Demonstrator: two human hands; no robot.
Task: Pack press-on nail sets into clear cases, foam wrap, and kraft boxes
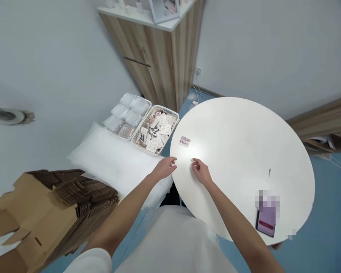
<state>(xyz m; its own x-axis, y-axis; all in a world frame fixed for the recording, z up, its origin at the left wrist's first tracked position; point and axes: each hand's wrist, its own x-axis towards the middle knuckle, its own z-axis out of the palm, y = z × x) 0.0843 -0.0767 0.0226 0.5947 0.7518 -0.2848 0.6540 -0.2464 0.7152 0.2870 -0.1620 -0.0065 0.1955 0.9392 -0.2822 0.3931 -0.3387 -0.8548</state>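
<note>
My left hand (165, 167) is held at the near left rim of the round white table (241, 136), thumb and fingers apart with nothing between them. Over the tabletop, my right hand (201, 171) has loosely bent fingers with gaps between them and no object visible in it. Just beyond both hands lies a small card with two rows of pinkish-purple, nail-shaped pieces (184, 141). Neither hand touches it. Beside the table, a white basket (156, 153) holds many printed cards (160, 131) in a loose heap.
A second basket (118, 135) holds several clear plastic boxes (127, 113). White foam sheets (113, 155) lie left of the table, near stacked flat cardboard boxes (42, 212). A phone (265, 223) rests at the table's right edge. A wood-grain cabinet (159, 57) stands behind.
</note>
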